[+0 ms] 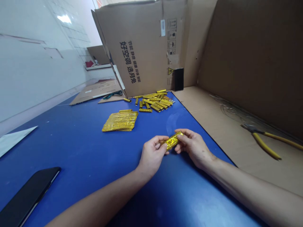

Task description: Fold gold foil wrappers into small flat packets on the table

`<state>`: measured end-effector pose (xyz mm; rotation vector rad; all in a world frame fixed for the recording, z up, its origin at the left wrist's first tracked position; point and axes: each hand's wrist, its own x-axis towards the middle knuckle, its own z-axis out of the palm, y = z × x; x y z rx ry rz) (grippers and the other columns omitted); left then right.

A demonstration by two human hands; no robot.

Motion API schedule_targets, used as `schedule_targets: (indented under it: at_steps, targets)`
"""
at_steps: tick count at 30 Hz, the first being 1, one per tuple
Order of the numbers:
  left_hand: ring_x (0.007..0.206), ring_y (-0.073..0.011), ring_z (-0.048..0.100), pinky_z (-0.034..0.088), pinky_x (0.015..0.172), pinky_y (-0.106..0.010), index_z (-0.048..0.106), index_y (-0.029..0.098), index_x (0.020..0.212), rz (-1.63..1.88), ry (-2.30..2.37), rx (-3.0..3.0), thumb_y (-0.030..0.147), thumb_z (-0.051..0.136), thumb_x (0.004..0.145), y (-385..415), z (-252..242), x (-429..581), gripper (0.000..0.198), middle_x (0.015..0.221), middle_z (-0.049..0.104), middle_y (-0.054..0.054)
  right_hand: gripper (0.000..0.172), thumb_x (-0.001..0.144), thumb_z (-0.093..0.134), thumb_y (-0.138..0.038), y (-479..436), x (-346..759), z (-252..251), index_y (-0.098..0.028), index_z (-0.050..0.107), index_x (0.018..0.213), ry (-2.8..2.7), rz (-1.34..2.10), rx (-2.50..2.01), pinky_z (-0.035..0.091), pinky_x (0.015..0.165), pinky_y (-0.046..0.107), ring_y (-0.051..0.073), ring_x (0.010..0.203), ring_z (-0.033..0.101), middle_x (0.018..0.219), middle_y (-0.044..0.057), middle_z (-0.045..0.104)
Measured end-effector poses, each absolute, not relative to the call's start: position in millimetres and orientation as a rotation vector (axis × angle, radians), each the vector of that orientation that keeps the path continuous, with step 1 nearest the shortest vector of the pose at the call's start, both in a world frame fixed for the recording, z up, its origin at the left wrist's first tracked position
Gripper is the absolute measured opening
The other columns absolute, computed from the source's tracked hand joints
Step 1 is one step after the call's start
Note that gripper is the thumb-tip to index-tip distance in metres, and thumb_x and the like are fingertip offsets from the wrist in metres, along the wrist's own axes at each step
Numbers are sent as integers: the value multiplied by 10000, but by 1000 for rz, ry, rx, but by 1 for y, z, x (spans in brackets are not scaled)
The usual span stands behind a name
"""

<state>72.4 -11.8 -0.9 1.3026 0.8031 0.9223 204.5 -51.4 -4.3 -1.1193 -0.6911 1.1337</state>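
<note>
Blue covers the smooth tabletop (90,157) through the lower and middle frame. At the left edge lies a pale, flat sheet (16,138); below it, in the lower left corner, is a black, flat, phone-like slab (30,197). Farther up, left of centre, are brown, flat cardboard pieces (94,91) with a dark greenish cord (113,94) on them. Lower down, nearer the centre, sits a stack of flat, shiny gold foil pieces (120,121). Above and right of it spreads a loose heap of slim gold foil tubes (153,102); whether they contain anything cannot be told.

Just right of centre, the left hand (153,153) pinches the near end of a small, narrow gold foil packet (172,142) between thumb and fingers. The right hand (193,146) has its thumb and fingertips closed on the other end, so the packet is tilted between both hands, up toward the right. Its contents are hidden.

Upright brown cardboard panels (151,41), black-printed at upper centre, form a corner toward the right. Within it, a black rectangular slab (179,79) leans upright, and yellow-handled metal pliers (263,145) lie on the cardboard base (220,129) beside thin, clear strands (233,112).
</note>
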Motion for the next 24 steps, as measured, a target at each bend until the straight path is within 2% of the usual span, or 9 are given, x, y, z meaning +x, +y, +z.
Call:
schedule_targets:
  at_steps: [5,10,13,19,24]
  targets:
    - [529,-107,548,441,455,-190,613,95,798,932,882,1382,182,567,641,-8,-2,70,185,643,615,-29,136,668,563,-209,-52,203,-4,-156,474,756,-716,1176,-1114,454,411,226,109,384,553,523,-5,605]
    - [403,-60,451,355,394,-160,640,110,748,980,930,1495,155,533,647,-5,1,68,154,508,559,16,264,642,604,-222,-55,201,-4,-170,477,868,-758,1215,-1070,465,437,247,126,425,583,612,-9,637]
    - [382,-51,420,330,374,-154,633,106,711,981,924,1493,161,546,635,-7,4,69,128,465,520,32,247,620,640,-237,-54,201,-6,-150,507,809,-798,1243,-1054,461,439,239,124,426,579,578,-4,629]
    - [471,-79,506,424,429,-187,563,97,843,971,775,1358,215,632,593,-11,4,70,285,630,588,-6,224,614,651,-256,-51,206,-11,-153,522,766,-778,1215,-1037,463,461,237,101,422,564,606,0,639]
    - [418,-79,496,412,404,-189,562,91,806,939,803,1343,239,642,593,-10,4,70,271,554,565,6,228,608,663,-266,-51,205,-11,-156,526,753,-793,1211,-1028,470,494,252,101,443,566,611,-9,631]
